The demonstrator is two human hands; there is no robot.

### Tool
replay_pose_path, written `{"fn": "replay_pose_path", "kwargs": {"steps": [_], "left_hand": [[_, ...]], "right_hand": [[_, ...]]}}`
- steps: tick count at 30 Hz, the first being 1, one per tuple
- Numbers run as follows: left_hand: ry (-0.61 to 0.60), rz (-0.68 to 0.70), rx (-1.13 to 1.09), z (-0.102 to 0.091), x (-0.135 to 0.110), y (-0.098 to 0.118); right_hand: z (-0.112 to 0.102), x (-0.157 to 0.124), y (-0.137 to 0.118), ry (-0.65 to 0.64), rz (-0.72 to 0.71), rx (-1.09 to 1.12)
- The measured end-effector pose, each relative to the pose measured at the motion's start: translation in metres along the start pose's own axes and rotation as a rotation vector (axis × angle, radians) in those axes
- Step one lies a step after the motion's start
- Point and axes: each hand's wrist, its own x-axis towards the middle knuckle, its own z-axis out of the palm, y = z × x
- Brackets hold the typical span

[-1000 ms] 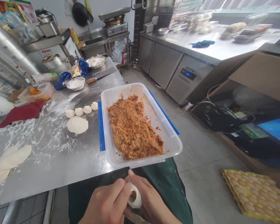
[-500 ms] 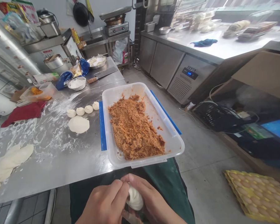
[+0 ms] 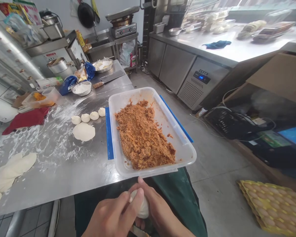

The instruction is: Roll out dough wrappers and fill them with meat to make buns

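Both my hands are at the bottom of the view, below the table edge, closed around one white stuffed dough bun [image 3: 142, 210]. My left hand [image 3: 113, 217] pinches its top with thumb and fingers. My right hand [image 3: 160, 214] cups it from the right and beneath. Just above them a clear plastic tub [image 3: 185, 154] of orange-brown shredded filling [image 3: 143, 135] hangs over the corner of the floured steel table [image 3: 64, 171]. Left of the tub lie a flat dough round [image 3: 84, 131] and several small dough balls [image 3: 88, 117].
Stacked rolled wrappers [image 3: 10, 171] lie at the table's left edge, a red cloth [image 3: 27, 118] further back. Bowls, bags and a cleaver [image 3: 108, 79] crowd the far end. An egg tray [image 3: 273, 204] sits on the floor at right. Steel counters [image 3: 212, 49] run along the back.
The bun's open mouth, showing filling a second ago, is now pinched over. My left thumb and fingers have slid across its top while my right hand turned it.
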Motion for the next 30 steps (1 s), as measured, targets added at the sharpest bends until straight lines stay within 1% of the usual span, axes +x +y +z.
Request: {"fn": "replay_pose_path", "kwargs": {"steps": [3, 5, 8, 10, 12, 14, 16, 17, 19, 21, 22, 24, 26, 27, 30], "left_hand": [[0.011, 0.003, -0.023, -0.001, -0.001, -0.002], [0.032, -0.007, -0.029, -0.002, 0.000, -0.002], [0.014, 0.028, 0.005, -0.002, 0.002, -0.001], [0.022, 0.036, 0.014, -0.003, 0.003, -0.001], [0.048, 0.009, 0.009, -0.004, 0.004, -0.001], [0.054, -0.005, 0.001, -0.005, 0.004, -0.001], [0.026, 0.025, 0.007, -0.004, 0.003, -0.001], [0.009, 0.045, 0.007, -0.004, 0.002, -0.002], [-0.014, 0.067, 0.003, -0.004, 0.000, -0.002], [-0.003, 0.035, 0.004, -0.004, -0.003, -0.002], [0.013, 0.020, 0.007, -0.004, -0.003, -0.002], [0.031, 0.000, 0.019, -0.005, -0.004, -0.001], [0.023, 0.016, 0.014, -0.005, -0.005, 0.000], [0.012, 0.022, 0.003, -0.005, -0.006, 0.000], [-0.015, 0.011, -0.013, -0.006, -0.009, -0.001]], "right_hand": [[0.000, 0.001, -0.001, -0.055, 0.068, 0.014], [0.000, 0.002, -0.002, -0.031, 0.053, 0.007], [0.000, 0.003, -0.002, 0.021, 0.020, 0.001], [0.000, 0.003, -0.002, -0.010, 0.065, 0.004], [0.000, 0.002, -0.002, -0.049, 0.104, -0.006], [0.000, 0.003, -0.002, -0.002, 0.094, -0.027], [0.001, 0.004, -0.002, 0.067, 0.062, -0.041], [0.001, 0.004, -0.002, 0.076, 0.062, -0.041], [0.000, 0.004, -0.003, 0.008, 0.088, -0.028], [-0.001, 0.003, -0.003, -0.071, 0.114, -0.012], [-0.001, 0.003, -0.003, -0.073, 0.115, -0.010], [-0.001, 0.002, -0.004, -0.012, 0.093, -0.025], [0.000, 0.003, -0.004, 0.034, 0.077, -0.040], [0.000, 0.003, -0.005, 0.024, 0.086, -0.036], [0.001, 0.003, -0.007, -0.086, 0.140, -0.004]]}}
